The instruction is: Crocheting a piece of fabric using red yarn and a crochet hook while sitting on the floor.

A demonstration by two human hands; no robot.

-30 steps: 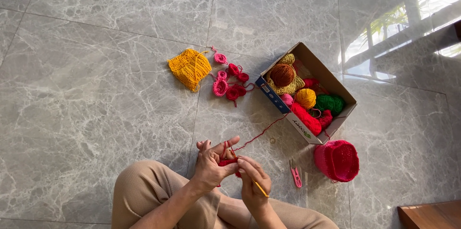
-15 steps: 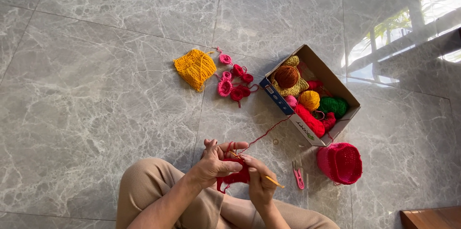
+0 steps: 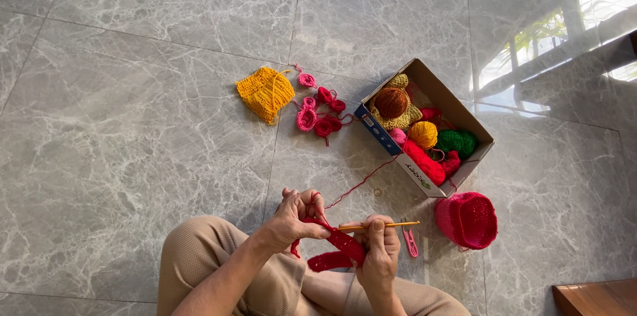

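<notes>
Glossy grey marble floor [image 3: 133, 124] mirrors bright windows; a wooden furniture corner [image 3: 597, 297] sits lower right.

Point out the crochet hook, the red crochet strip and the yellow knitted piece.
crochet hook [image 3: 391, 225], head view, bare shaft past the fingers
red crochet strip [image 3: 342, 240], head view, middle between the hands
yellow knitted piece [image 3: 265, 92], head view, its centre

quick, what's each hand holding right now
Left hand: closed on the red crochet strip.
Right hand: closed on the crochet hook.
</notes>
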